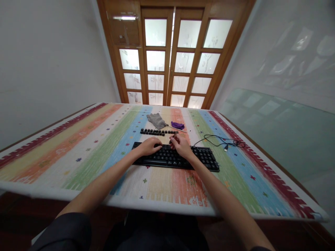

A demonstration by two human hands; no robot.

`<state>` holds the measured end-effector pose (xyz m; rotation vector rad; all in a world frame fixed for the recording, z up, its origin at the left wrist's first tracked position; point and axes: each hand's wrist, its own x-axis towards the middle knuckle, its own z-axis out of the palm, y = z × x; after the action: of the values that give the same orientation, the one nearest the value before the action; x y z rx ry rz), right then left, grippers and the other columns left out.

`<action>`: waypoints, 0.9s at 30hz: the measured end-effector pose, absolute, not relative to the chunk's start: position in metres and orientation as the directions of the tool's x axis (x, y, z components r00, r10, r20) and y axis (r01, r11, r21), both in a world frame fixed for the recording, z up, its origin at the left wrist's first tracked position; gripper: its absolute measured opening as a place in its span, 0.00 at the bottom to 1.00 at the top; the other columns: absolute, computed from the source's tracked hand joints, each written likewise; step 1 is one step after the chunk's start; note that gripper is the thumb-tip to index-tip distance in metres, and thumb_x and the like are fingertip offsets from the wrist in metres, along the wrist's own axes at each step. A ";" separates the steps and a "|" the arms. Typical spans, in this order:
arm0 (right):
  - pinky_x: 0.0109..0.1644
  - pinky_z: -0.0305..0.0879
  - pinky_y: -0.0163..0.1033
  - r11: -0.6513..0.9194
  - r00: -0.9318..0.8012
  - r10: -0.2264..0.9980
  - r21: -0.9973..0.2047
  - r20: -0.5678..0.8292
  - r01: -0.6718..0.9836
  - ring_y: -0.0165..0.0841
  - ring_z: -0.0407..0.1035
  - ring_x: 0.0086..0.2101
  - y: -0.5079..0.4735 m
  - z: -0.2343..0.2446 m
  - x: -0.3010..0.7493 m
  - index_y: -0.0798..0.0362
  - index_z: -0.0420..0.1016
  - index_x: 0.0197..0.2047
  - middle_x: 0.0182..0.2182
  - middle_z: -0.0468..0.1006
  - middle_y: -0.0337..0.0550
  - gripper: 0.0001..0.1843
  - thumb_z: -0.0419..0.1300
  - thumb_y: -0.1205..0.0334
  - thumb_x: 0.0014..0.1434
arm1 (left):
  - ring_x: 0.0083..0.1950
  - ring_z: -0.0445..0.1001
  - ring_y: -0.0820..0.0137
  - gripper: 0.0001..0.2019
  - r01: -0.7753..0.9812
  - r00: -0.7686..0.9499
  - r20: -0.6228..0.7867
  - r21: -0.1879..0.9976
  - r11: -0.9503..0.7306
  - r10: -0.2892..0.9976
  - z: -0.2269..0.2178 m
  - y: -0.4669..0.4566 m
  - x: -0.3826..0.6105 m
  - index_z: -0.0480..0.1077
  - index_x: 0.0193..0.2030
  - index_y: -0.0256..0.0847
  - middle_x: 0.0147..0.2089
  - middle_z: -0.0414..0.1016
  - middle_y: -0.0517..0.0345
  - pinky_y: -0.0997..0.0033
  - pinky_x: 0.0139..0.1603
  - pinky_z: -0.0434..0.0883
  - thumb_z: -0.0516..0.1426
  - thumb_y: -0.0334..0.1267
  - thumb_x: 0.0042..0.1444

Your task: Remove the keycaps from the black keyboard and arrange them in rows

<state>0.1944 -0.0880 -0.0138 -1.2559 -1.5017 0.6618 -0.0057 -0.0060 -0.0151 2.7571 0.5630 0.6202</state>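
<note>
A black keyboard (204, 158) lies on a striped, many-coloured tablecloth (91, 150). My left hand (149, 145) rests on the keyboard's upper left part with its fingers curled down onto the keys. My right hand (180, 144) sits at the upper middle of the keyboard, fingers bent and pinched together at the top row; what they grip is too small to make out. A row of loose black keycaps (157, 132) lies just beyond the keyboard.
A grey cloth (156, 120) and a small purple cloth (178, 125) lie behind the keycaps, with a thin stick (181, 129) beside them. The keyboard's black cable (222, 141) is coiled at the right. A wooden glazed door (170, 59) stands behind the table.
</note>
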 end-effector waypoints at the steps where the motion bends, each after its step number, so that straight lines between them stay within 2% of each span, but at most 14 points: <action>1: 0.26 0.68 0.37 0.303 0.067 0.935 -0.880 0.350 0.366 0.33 0.71 0.21 -0.088 -0.014 0.193 0.51 0.66 0.36 0.23 0.75 0.40 0.21 0.55 0.40 0.60 | 0.44 0.76 0.65 0.09 0.321 0.838 0.343 0.320 -0.891 0.424 -0.014 -0.008 -0.006 0.77 0.41 0.38 0.41 0.80 0.51 0.66 0.50 0.70 0.55 0.34 0.60; 5: 0.26 0.68 0.37 0.309 0.027 0.938 -0.866 0.347 0.394 0.33 0.71 0.21 -0.088 -0.015 0.186 0.52 0.67 0.38 0.23 0.74 0.39 0.18 0.55 0.44 0.62 | 0.43 0.76 0.64 0.10 0.380 0.836 0.311 0.264 -0.886 0.452 -0.011 -0.016 -0.006 0.77 0.42 0.37 0.42 0.80 0.50 0.66 0.48 0.70 0.55 0.33 0.60; 9: 0.31 0.68 0.37 0.366 -0.067 0.919 -0.774 0.390 0.517 0.33 0.71 0.24 -0.089 -0.009 0.179 0.52 0.69 0.39 0.23 0.74 0.38 0.14 0.54 0.50 0.64 | 0.45 0.77 0.63 0.11 0.422 0.834 0.285 0.220 -0.879 0.472 -0.010 -0.019 -0.005 0.78 0.43 0.38 0.44 0.81 0.50 0.66 0.49 0.71 0.54 0.33 0.60; 12: 0.32 0.66 0.37 0.383 -0.107 0.912 -0.726 0.396 0.571 0.32 0.71 0.24 -0.088 -0.004 0.177 0.52 0.69 0.37 0.22 0.73 0.38 0.13 0.54 0.51 0.64 | 0.45 0.78 0.63 0.12 0.442 0.835 0.265 0.200 -0.874 0.483 -0.010 -0.020 -0.005 0.78 0.44 0.39 0.45 0.81 0.50 0.66 0.48 0.71 0.53 0.32 0.60; 17: 0.28 0.66 0.36 0.296 -0.041 0.946 -0.804 0.322 0.516 0.32 0.70 0.21 -0.081 -0.001 0.181 0.51 0.65 0.33 0.21 0.74 0.38 0.15 0.53 0.48 0.64 | 0.44 0.78 0.62 0.12 0.468 0.835 0.234 0.174 -0.866 0.498 -0.005 -0.021 -0.001 0.78 0.43 0.38 0.42 0.81 0.49 0.66 0.47 0.71 0.52 0.32 0.60; 20: 0.27 0.66 0.36 0.286 -0.026 0.947 -0.801 0.321 0.526 0.33 0.71 0.21 -0.077 -0.001 0.182 0.51 0.65 0.31 0.21 0.74 0.39 0.14 0.53 0.50 0.64 | 0.43 0.78 0.60 0.14 0.477 0.834 0.226 0.164 -0.863 0.504 -0.003 -0.021 0.001 0.78 0.43 0.38 0.41 0.81 0.47 0.64 0.46 0.71 0.51 0.36 0.62; 24: 0.28 0.65 0.37 0.292 0.014 0.933 -0.779 0.360 0.555 0.32 0.70 0.20 -0.070 -0.004 0.182 0.50 0.65 0.30 0.20 0.74 0.38 0.14 0.54 0.52 0.64 | 0.42 0.79 0.60 0.14 0.499 0.808 0.274 0.154 -0.853 0.522 -0.006 -0.021 0.003 0.75 0.49 0.38 0.40 0.81 0.48 0.64 0.46 0.71 0.51 0.38 0.63; 27: 0.25 0.65 0.36 0.213 0.094 0.950 -0.841 0.297 0.497 0.31 0.68 0.18 -0.063 -0.008 0.184 0.50 0.65 0.29 0.18 0.73 0.37 0.14 0.55 0.53 0.63 | 0.43 0.79 0.60 0.15 0.495 0.789 0.305 0.197 -0.846 0.533 -0.008 -0.021 0.003 0.72 0.54 0.39 0.40 0.81 0.50 0.64 0.48 0.71 0.52 0.37 0.62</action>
<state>0.1845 -0.0632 -0.0085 -1.4195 -1.5408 0.6027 0.0029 -0.0207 -0.0081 2.8700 0.8273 0.5371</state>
